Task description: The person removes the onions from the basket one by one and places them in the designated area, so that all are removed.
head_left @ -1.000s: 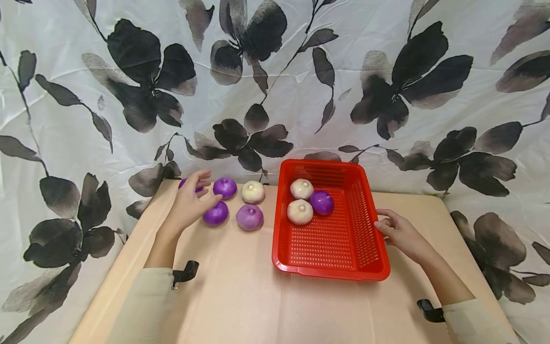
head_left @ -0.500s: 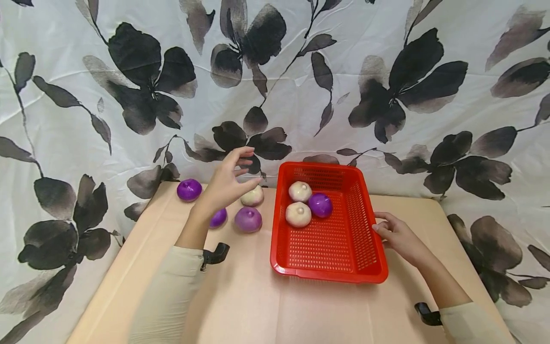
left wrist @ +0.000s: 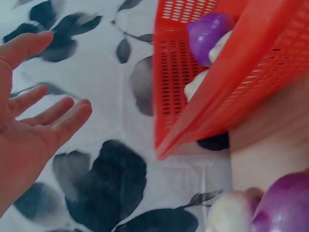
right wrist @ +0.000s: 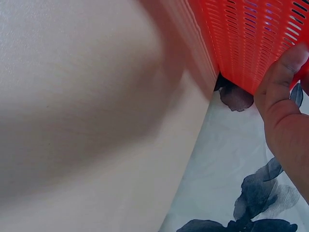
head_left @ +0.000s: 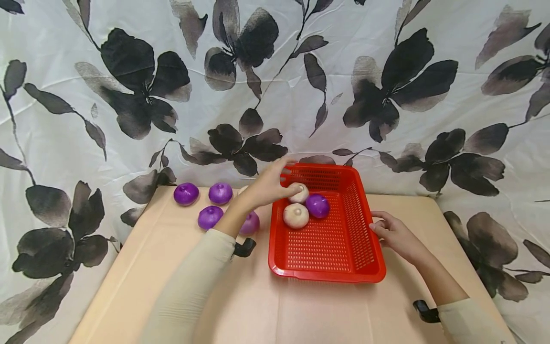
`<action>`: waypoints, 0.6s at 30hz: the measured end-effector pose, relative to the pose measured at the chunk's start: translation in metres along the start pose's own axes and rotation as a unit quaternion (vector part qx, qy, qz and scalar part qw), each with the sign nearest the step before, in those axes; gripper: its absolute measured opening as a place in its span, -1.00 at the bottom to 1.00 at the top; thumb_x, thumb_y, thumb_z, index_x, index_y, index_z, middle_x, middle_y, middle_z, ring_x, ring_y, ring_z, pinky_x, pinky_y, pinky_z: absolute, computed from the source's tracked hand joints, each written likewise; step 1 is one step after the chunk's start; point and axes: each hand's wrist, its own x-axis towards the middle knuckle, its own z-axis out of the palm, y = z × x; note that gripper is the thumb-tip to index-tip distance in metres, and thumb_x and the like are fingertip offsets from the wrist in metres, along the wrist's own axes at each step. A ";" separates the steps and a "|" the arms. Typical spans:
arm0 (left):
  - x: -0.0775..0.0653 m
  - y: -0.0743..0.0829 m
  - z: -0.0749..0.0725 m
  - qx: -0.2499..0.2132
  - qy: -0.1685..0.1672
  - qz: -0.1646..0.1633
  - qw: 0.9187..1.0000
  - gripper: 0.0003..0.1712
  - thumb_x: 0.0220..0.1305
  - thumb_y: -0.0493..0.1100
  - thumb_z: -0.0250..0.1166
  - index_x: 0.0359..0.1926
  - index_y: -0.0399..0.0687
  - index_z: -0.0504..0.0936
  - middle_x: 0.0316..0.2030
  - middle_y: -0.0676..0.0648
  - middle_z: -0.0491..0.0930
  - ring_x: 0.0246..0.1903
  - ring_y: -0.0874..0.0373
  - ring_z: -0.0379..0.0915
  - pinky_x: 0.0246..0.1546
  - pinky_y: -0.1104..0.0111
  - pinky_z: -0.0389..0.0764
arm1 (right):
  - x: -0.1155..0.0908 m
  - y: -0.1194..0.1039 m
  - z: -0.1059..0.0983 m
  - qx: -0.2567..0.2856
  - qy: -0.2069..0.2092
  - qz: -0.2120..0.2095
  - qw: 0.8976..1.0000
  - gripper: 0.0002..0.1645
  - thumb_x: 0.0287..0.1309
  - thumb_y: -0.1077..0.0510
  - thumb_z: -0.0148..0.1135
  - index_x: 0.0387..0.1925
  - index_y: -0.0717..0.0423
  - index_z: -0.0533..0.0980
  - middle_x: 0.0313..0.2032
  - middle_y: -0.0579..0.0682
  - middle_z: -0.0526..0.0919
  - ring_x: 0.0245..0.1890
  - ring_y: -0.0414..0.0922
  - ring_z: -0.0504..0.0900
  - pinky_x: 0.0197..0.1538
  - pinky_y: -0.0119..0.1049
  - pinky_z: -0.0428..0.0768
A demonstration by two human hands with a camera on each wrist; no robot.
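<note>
Red basket (head_left: 335, 275); inside, two white onions (head_left: 296, 216), one purple onion (head_left: 317, 206), seemingly touching.

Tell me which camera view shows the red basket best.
Head view: the basket shows almost whole, inside included, one corner behind the left hand. The left wrist view crops it; the right wrist view shows only part of its outside.

My right hand (right wrist: 289, 111) is at the right edge, gripping the slotted side of the red basket (right wrist: 234, 41); hints of purple show through its slots. A blurred shadow (right wrist: 120, 130) lies across my pale counter (right wrist: 72, 48), and past its edge is white cloth (right wrist: 219, 154) with dark flowers.
</note>
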 end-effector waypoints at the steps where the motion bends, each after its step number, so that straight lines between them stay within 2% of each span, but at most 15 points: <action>1: 0.005 -0.001 0.004 -0.010 -0.011 -0.003 1.000 -0.17 0.23 -0.14 0.49 0.45 -0.07 0.33 0.36 -0.17 0.42 0.29 -0.10 0.49 0.28 0.03 0.57 | 0.000 0.000 0.000 0.000 0.000 0.000 1.000 -0.31 0.54 0.14 0.11 0.49 0.38 0.13 -0.15 0.26 0.60 -0.26 -0.13 0.72 -0.19 -0.24 0.77; 6: 0.030 -0.005 0.023 -0.035 -0.047 -0.025 0.998 -0.15 0.16 -0.16 0.55 0.41 -0.13 0.36 0.32 -0.19 0.46 0.30 -0.08 0.45 0.31 0.06 0.55 | 0.000 -0.001 -0.001 0.003 -0.002 0.005 1.000 -0.30 0.53 0.13 0.11 0.49 0.37 0.12 -0.14 0.28 0.60 -0.25 -0.13 0.72 -0.18 -0.24 0.77; 11: 0.051 -0.011 0.042 -0.020 -0.075 -0.051 0.996 -0.15 0.16 -0.07 0.56 0.40 -0.11 0.36 0.30 -0.20 0.49 0.26 -0.10 0.51 0.31 0.13 0.55 | 0.000 -0.001 -0.002 0.006 -0.005 0.006 1.000 -0.31 0.53 0.13 0.11 0.49 0.38 0.13 -0.15 0.25 0.61 -0.25 -0.14 0.72 -0.17 -0.24 0.77; 14: 0.059 -0.017 0.054 -0.007 -0.083 -0.066 0.994 -0.15 0.16 -0.02 0.55 0.39 -0.10 0.36 0.29 -0.20 0.49 0.26 -0.12 0.50 0.29 0.16 0.55 | 0.000 -0.001 -0.001 0.005 -0.006 0.004 1.000 -0.30 0.53 0.13 0.11 0.48 0.37 0.13 -0.14 0.26 0.61 -0.24 -0.14 0.72 -0.17 -0.24 0.77; 18: 0.063 -0.023 0.069 0.006 -0.086 -0.087 0.992 -0.14 0.16 -0.01 0.55 0.39 -0.14 0.36 0.28 -0.22 0.50 0.30 -0.13 0.45 0.31 0.14 0.52 | 0.000 -0.002 0.000 0.006 -0.007 0.002 1.000 -0.30 0.53 0.14 0.11 0.49 0.38 0.13 -0.14 0.27 0.61 -0.24 -0.12 0.73 -0.17 -0.23 0.77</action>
